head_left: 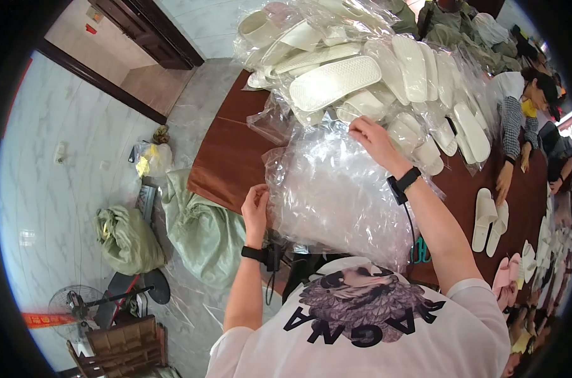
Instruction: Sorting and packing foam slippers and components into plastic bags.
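A stack of clear plastic bags point(336, 195) lies in front of me, over the near part of the table. At the stack's left edge, my left hand point(255, 211) is closed with its fingertips pinching the plastic. My right hand point(369, 140) is closed at the far edge of the bags, fingers together on the film. Just beyond it rises a heap of cream slippers point(336, 79), many wrapped in clear plastic. Glare on the film hides how many layers each hand holds.
The table has a brown cover point(223, 151). At right, a co-worker's hand point(504, 183) reaches toward cream slippers point(484, 220); pink slippers point(505, 277) lie nearer. Green sacks point(201, 230) and a fan point(78, 305) stand on the floor at left.
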A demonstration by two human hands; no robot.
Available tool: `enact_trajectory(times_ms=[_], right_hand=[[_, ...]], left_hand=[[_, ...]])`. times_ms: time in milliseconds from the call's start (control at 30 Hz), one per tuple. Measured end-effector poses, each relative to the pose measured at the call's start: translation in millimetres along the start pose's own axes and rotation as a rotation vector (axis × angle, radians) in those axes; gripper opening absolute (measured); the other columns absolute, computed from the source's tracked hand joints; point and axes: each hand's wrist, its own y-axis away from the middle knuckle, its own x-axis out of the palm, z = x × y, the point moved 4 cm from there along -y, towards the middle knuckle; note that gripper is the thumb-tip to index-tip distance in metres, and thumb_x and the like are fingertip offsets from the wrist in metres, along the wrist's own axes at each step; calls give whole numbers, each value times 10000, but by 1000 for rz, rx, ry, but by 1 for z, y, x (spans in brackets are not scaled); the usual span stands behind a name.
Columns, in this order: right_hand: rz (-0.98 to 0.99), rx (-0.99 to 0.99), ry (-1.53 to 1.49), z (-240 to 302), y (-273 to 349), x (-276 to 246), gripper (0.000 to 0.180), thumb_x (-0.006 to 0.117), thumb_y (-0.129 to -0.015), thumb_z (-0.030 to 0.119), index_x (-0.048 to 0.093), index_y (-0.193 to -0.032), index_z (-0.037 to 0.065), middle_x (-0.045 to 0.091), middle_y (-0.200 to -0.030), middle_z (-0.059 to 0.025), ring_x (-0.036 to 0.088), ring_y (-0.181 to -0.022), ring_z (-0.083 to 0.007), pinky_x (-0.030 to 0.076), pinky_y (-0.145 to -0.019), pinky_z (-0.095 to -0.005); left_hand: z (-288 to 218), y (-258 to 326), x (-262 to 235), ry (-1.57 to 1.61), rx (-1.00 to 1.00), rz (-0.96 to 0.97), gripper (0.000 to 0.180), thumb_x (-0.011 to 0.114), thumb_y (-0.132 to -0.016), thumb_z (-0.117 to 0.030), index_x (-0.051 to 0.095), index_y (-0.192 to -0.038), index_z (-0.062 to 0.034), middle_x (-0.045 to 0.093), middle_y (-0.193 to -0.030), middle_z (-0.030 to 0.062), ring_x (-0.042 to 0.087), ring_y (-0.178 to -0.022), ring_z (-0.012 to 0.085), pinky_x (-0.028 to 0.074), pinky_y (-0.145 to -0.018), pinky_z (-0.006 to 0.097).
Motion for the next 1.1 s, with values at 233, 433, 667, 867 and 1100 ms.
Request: enact_trajectory(times_ms=[233,433,667,867,1100], right_hand=[[-91,-553,195,69,-4,22,130,596,-898,198,599,-956,81,605,-905,-82,587,-895,-269,493,-773,-376],[-65,-354,240,48,-9,15,94,588,-891,146,577,-935,63,582,-897,-82,587,-886,-265,496,-736,-362],[-92,-237,121,20,-18,19,115,569,-907,117,545,-1001,56,544,-924,-112,582,-793,-311,477,-689,-392],[-60,-168,173,-8,-30,33,160,574,-909,125,534,-1045,50,541,-971,-118,583,-849,-329,477,-727,-393],[246,-164,194,48,32,61,372,714,-768,225,647,-1124,141,505,-1325,-130,503,-1182,-318,391,-1014,-451]], left_hand=[[-61,-29,59,292,-112,541,231,559,-918,18,603,-1141,-16,567,-900,24,574,-844,83,513,-643,225],[-74,-33,56,632,-436,631,517,616,-912,-76,434,-1395,-56,595,-1160,97,594,-874,110,490,-802,236],[-57,-4,56,397,-290,689,645,625,-863,32,398,-1441,-141,531,-1145,85,592,-798,86,486,-669,220],[-49,1,47,-274,38,404,570,656,-839,-22,491,-1369,-151,506,-1226,64,561,-1000,191,460,-818,351],[-78,50,83,-874,518,507,642,688,-792,-464,506,-1364,-238,270,-1542,51,135,-1444,377,98,-1080,706]])
